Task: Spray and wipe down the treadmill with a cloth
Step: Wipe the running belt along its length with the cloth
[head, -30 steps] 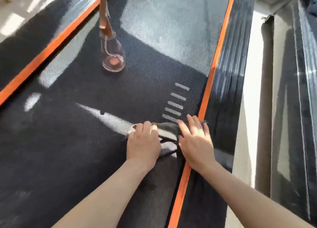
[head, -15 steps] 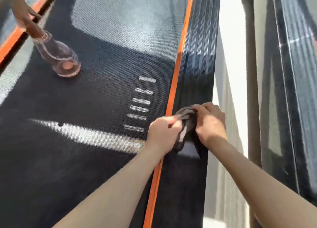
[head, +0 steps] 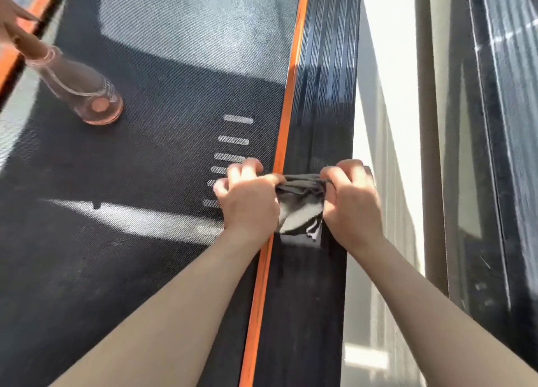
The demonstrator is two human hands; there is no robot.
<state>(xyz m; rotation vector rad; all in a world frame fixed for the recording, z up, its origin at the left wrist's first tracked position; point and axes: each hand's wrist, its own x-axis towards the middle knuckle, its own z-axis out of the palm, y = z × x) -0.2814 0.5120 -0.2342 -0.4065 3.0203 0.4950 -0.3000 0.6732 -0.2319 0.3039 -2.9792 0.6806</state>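
Two grips, left hand (head: 247,204) and right hand (head: 353,209), pinch the cloth (head: 300,210) stretched between them.

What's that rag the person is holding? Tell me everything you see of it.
The cloth is small, thin and dark grey, creased and bunched along its far edge, with pale marks near its lower right corner. It is spread across the treadmill's black ribbed side rail, just right of the orange stripe. The left hand pinches its left end, the right hand its right end.
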